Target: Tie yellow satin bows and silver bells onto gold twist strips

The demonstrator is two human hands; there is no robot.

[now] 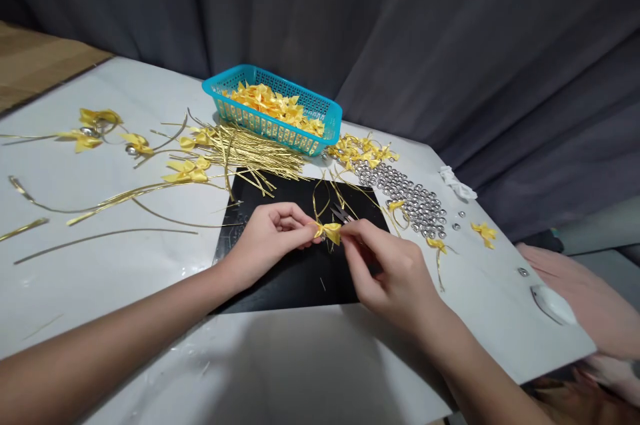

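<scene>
Over the black mat, a small yellow ribbon bow is held between my two hands. My left hand pinches the bow's left side between thumb and fingers. The fingertips of my right hand are closed on its right end. Small scissors or snips show their open blades just above my right fingers; their handles are hidden by that hand. Something small and silvery sits below the bow's knot. Thin gold strands curve up behind the bow.
A blue basket of yellow bows stands at the back, beside a pile of gold ties. Silver bells or beads are spread to the right. Loose bows lie left. A white mouse-shaped object is near the right edge.
</scene>
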